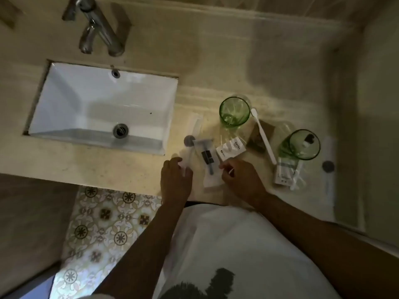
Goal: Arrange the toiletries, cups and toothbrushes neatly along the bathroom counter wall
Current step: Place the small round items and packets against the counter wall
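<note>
Two green glass cups stand on the beige counter: one cup (pixel 234 114) right of the sink, a second cup (pixel 303 144) further right with a small dark-capped bottle inside. A white toothbrush (pixel 264 137) lies across a brown packet (pixel 260 137) between them. A razor in a clear wrapper (pixel 208 160) and a white hotel sachet (pixel 231 148) lie near the front edge. My left hand (pixel 176 180) pinches a thin white wrapped item beside the razor. My right hand (pixel 241 178) holds a small white thing at the razor wrapper's right edge.
The white sink (pixel 64 108) and chrome faucet (pixel 97 33) take up the left. A white packet with cotton swabs (pixel 288 174) lies below the right cup. A long clear wrapped item (pixel 329 167) lies at the counter's right end. Wall strip (pixel 237 29) runs behind.
</note>
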`<state>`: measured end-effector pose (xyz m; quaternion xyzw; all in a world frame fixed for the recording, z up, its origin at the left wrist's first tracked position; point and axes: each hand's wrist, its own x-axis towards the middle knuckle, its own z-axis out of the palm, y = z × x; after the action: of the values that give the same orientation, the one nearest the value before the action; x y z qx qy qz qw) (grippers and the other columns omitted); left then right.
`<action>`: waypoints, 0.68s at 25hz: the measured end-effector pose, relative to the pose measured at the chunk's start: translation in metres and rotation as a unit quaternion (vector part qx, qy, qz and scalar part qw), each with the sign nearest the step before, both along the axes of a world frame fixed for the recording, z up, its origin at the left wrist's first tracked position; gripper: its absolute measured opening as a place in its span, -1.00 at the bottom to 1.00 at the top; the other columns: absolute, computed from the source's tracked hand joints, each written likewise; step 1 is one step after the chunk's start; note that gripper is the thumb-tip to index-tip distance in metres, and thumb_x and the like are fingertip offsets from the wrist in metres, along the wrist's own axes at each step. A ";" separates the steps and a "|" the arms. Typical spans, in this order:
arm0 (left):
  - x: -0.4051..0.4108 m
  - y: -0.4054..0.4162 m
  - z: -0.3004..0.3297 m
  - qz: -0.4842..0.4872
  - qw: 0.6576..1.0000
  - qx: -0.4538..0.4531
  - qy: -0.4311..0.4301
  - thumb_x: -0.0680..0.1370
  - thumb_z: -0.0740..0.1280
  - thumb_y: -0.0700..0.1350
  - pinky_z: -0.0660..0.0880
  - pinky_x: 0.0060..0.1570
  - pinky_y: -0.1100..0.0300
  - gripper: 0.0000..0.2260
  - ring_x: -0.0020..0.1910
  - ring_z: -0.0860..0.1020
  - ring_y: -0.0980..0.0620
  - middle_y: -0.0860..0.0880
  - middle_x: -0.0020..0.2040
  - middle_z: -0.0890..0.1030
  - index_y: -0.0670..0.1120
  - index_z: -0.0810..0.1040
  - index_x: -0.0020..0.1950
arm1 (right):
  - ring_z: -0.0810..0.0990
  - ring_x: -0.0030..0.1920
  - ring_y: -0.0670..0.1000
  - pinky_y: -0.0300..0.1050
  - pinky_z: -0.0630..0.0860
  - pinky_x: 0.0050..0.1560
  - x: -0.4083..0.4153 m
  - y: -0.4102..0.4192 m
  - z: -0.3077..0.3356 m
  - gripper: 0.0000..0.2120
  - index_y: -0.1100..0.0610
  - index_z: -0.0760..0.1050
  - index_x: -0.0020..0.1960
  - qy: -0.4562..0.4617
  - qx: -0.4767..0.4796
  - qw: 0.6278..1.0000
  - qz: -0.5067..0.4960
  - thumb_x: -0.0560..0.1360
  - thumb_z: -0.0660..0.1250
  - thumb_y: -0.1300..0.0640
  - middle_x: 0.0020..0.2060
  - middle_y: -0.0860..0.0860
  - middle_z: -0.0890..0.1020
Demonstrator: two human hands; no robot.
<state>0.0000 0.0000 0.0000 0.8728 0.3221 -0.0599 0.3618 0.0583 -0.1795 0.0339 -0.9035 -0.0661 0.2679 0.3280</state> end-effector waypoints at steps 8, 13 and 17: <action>0.037 0.042 -0.011 -0.146 0.986 0.053 0.068 0.53 0.38 0.02 0.56 0.00 -0.05 -0.67 0.03 0.59 -0.20 -0.15 0.13 0.55 -0.12 0.49 0.20 | 0.64 -0.07 -0.05 -0.25 0.44 -0.11 0.022 0.093 0.007 -0.78 0.10 0.67 0.05 0.087 0.014 0.995 0.036 0.55 0.30 0.04 -0.08 -0.02 0.71; 0.040 0.034 -0.007 -0.093 0.994 0.027 0.060 0.50 0.40 -0.15 0.55 -0.01 0.01 -0.78 0.00 0.63 -0.18 -0.15 0.02 0.67 -0.16 0.55 0.12 | 0.53 -0.25 -0.10 -0.33 0.32 -0.33 0.019 0.106 -0.001 -0.79 0.14 0.59 0.02 0.164 0.003 0.985 -0.050 0.55 0.30 0.02 -0.22 -0.06 0.58; 0.042 0.030 -0.007 -0.027 0.994 -0.029 0.106 0.45 0.42 -0.03 0.57 -0.03 0.01 -0.77 -0.05 0.63 -0.15 -0.12 -0.08 0.68 -0.15 0.59 -0.01 | 0.62 -0.21 0.11 0.09 0.59 -0.05 0.030 0.106 -0.004 -0.84 0.15 0.59 -0.30 0.237 0.068 0.954 -0.170 0.42 0.30 0.16 -0.31 0.11 0.63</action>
<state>0.0421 0.0301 -0.0066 0.8589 0.3332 -0.1717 0.3491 0.0884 -0.0733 0.0296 -0.7876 0.1495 0.4093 0.4357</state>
